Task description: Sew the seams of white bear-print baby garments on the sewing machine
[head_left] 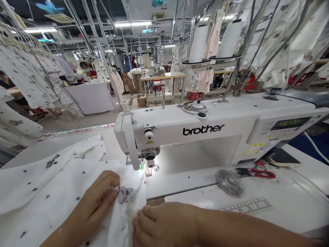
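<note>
White fabric with small dark prints (64, 178) spreads over the left of the machine bed and runs up to the lit needle area of a white sewing machine (164, 128). My left hand (99, 199) pinches a fold of this fabric between thumb and fingers, left of and nearer than the needle. Close to the fabric's right edge, my right hand (164, 221) is closed with curled fingers gripping the cloth. The presser foot (142, 166) shows only in part behind the machine head, and the fabric's edge lies close beside it.
Red-handled thread snips (257, 173) and a clear round plastic dish (230, 183) lie right of my hands, near a printed ruler scale (246, 207). Two thread cones (199, 44) stand above the machine. Beyond are hanging garments (25, 68), other worktables and people.
</note>
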Motion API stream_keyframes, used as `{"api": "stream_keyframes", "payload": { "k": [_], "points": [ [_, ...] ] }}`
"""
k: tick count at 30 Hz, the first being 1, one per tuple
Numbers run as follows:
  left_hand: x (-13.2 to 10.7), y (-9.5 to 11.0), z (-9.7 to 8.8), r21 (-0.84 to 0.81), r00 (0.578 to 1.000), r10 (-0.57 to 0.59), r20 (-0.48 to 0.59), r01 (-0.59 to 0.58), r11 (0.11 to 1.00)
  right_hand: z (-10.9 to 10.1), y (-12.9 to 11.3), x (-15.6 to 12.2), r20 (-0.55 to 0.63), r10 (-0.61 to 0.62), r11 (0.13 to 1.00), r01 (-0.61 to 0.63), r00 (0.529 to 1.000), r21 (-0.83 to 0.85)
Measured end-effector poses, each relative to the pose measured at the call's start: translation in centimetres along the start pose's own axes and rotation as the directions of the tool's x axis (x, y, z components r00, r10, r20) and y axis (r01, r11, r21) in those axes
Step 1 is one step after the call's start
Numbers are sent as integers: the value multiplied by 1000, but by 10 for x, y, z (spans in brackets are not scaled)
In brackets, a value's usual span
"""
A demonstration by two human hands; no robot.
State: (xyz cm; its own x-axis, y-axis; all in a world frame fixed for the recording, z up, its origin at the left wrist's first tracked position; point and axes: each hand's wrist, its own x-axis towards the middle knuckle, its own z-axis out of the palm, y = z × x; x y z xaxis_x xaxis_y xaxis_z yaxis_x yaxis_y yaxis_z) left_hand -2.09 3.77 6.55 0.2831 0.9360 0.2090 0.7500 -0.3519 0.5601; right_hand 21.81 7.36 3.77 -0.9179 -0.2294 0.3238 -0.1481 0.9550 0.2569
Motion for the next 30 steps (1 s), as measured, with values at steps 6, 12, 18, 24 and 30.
{"api": "stream_keyframes", "payload": {
  "k": [6,12,18,24,30],
  "points": [
    [6,5,5,210,909,324,260,-381,900,-3,16,-6,-226,148,983,-120,963,136],
    [2,4,20,193,937,274,218,-317,929,8,11,-13,-107,134,975,-112,985,189],
    [2,-3,29,201,911,341,232,-388,899,8,13,-14,10,153,964,-151,988,217],
    [36,-11,22,226,895,319,312,-396,890,6,27,-18,92,310,935,-321,946,154],
    [50,-2,6,250,881,318,351,-415,875,2,33,-16,25,244,968,-245,969,45]
  ]
}}
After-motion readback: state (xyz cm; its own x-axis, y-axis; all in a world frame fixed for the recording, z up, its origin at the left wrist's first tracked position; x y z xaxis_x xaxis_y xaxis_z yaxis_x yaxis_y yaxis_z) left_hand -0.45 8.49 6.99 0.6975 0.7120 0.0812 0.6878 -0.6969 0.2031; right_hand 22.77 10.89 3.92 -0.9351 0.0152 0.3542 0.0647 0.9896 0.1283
